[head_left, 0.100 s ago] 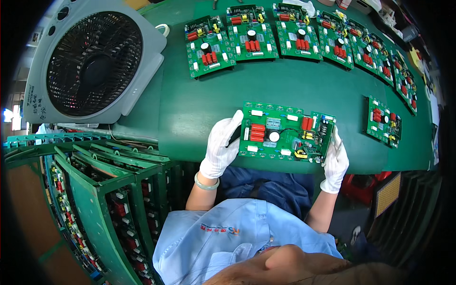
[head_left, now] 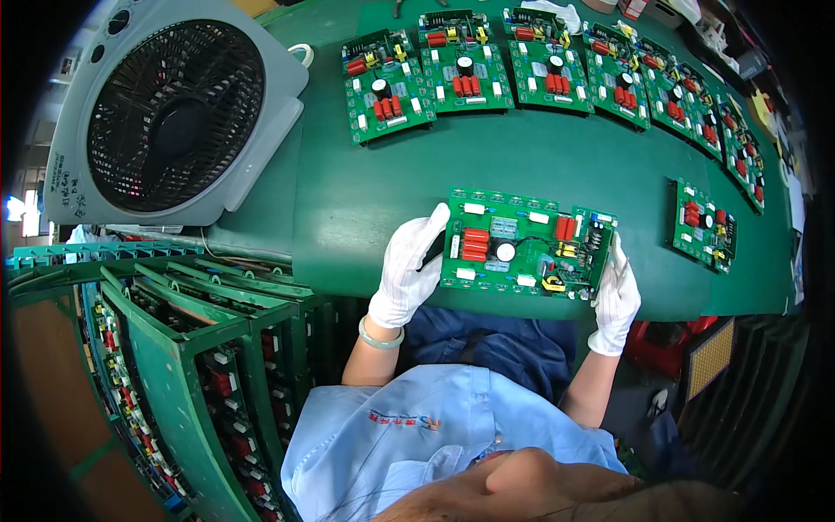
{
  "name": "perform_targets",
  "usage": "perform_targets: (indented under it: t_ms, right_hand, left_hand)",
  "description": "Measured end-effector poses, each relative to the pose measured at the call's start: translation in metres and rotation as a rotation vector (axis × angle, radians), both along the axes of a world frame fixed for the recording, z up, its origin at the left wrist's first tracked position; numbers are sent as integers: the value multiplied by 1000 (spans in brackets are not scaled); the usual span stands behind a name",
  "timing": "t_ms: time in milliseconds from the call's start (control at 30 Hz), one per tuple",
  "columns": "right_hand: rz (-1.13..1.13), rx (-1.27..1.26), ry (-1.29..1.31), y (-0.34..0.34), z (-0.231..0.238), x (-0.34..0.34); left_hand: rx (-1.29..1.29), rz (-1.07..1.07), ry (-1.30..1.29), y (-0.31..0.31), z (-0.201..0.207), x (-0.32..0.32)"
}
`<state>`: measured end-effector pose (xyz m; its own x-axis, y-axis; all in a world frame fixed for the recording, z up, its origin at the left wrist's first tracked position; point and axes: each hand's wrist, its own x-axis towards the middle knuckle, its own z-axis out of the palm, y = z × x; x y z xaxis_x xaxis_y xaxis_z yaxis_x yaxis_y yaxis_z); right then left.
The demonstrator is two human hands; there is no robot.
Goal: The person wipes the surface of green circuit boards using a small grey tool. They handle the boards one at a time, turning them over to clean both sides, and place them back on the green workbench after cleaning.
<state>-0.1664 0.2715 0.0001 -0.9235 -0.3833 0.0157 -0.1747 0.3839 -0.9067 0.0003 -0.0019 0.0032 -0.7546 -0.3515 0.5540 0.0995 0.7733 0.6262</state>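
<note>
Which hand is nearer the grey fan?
Left. In view, the left hand is below and right of the fan, at one end of the held board; the right hand is farther right, at the other.

Between the held circuit board (head_left: 524,245) and the row of circuit boards (head_left: 551,78) along the far side, a broad strip of green tabletop (head_left: 548,152) lies open for a hand to pass, blocked at left by the grey box fan (head_left: 178,126) and narrowed at right by a lone circuit board (head_left: 701,228).

Underside of the held circuit board (head_left: 525,247) hidden, dark object (head_left: 398,8) at top edge cut off
</note>
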Motion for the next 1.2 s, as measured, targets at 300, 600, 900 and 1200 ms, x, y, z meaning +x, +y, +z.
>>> perform_targets:
  t_ms: [300, 600, 900, 1200]
  right_hand:
    - [-46, 5, -91, -8, 16, 3]
    - [-18, 33, 10, 3, 2, 0]
    - [14, -78, 55, 2, -4, -2]
    - [39, -113, 73, 2, -10, -3]
  left_hand:
    - [30, -5, -33, -2, -1, 3]
    - [21, 3, -48, -2, -3, 0]
    - [23, 42, -50, 3, -11, 3]
    - [12, 22, -51, -2, -15, 6]
